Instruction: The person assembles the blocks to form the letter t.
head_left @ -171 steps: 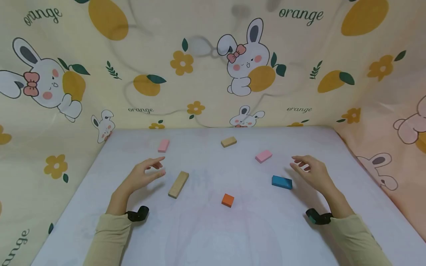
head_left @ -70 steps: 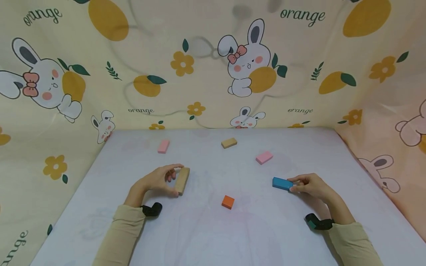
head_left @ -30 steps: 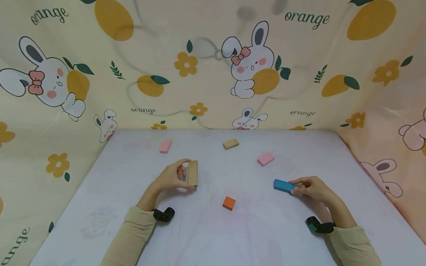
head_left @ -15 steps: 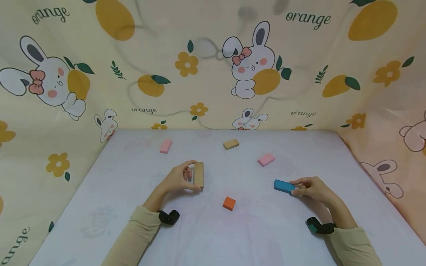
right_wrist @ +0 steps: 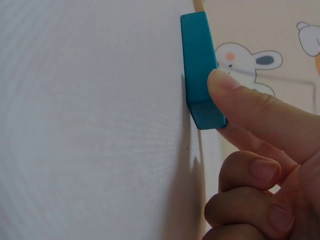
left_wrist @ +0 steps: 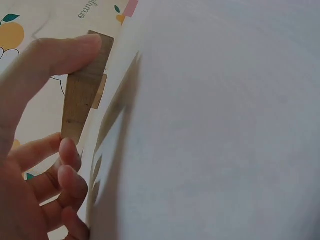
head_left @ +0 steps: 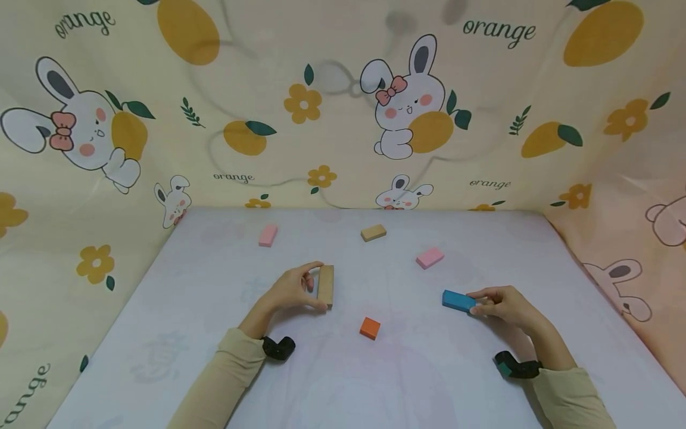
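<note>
Left of the table's middle, my left hand (head_left: 293, 290) pinches a long plain wooden block (head_left: 326, 286) by its two ends, thumb at the near end and a finger at the far end. The left wrist view shows this wooden block (left_wrist: 84, 90) held over the white surface, its shadow beside it. On the right, my right hand (head_left: 504, 305) pinches the right end of a blue block (head_left: 458, 301) between thumb and forefinger. In the right wrist view the blue block (right_wrist: 198, 65) lies close along the white surface, and the other fingers are curled below.
A small orange block (head_left: 370, 328) lies between the hands, toward the front. Farther back are a pink block (head_left: 268, 235) at left, a short wooden block (head_left: 373, 232) in the middle and another pink block (head_left: 430, 258) at right. Printed cloth (head_left: 343, 119) walls the white table (head_left: 407, 381).
Both hands came down and took hold of blocks. My left hand carried the long wooden block rightward, turning it more front-to-back. The right hand stays at the blue block, which has barely shifted.
</note>
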`<state>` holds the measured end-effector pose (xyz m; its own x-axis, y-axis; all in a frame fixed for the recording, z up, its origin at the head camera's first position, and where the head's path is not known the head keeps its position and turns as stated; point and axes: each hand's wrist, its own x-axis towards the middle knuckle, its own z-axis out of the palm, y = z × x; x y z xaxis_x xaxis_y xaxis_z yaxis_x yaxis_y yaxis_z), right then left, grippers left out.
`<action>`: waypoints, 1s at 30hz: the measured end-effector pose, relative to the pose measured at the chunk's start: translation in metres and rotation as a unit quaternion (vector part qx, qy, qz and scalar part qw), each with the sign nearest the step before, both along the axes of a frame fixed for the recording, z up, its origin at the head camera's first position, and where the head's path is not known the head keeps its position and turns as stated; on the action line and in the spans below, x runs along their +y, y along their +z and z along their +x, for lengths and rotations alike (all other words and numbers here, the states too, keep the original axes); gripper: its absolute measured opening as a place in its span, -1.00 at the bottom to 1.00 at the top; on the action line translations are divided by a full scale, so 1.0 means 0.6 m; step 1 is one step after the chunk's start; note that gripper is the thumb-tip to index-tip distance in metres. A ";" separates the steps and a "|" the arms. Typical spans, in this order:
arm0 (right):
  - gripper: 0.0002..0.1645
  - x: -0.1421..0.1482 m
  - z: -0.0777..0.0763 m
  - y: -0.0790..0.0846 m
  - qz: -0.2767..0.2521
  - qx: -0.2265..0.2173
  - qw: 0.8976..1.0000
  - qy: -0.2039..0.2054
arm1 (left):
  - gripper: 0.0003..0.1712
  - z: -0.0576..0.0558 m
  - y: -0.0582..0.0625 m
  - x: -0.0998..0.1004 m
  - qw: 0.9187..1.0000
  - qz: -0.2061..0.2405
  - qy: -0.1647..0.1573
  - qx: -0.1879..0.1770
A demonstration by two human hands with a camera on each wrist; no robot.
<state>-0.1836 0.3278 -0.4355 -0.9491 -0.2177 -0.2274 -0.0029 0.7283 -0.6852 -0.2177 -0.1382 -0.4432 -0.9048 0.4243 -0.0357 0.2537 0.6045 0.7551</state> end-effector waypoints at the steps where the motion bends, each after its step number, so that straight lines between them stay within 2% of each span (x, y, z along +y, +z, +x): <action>1: -0.43 0.000 0.000 0.000 -0.001 0.001 1.000 0.001 | 0.09 -0.001 0.000 0.001 1.000 -0.002 0.001 0.001; 11: -0.43 0.001 0.001 0.001 -0.017 -0.004 1.000 -0.005 | 0.07 -0.003 0.001 0.004 1.000 -0.014 -0.009 -0.013; 30: -0.42 0.000 0.001 0.002 -0.028 -0.005 1.000 -0.004 | 0.11 -0.007 -0.003 0.006 0.998 -0.062 0.009 -0.020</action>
<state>-0.1829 0.3279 -0.4341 -0.9487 -0.2224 -0.2249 0.0101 0.6894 -0.7243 -0.2221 -0.1345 -0.4452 -0.9093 0.3975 -0.1229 0.2125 0.6977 0.6841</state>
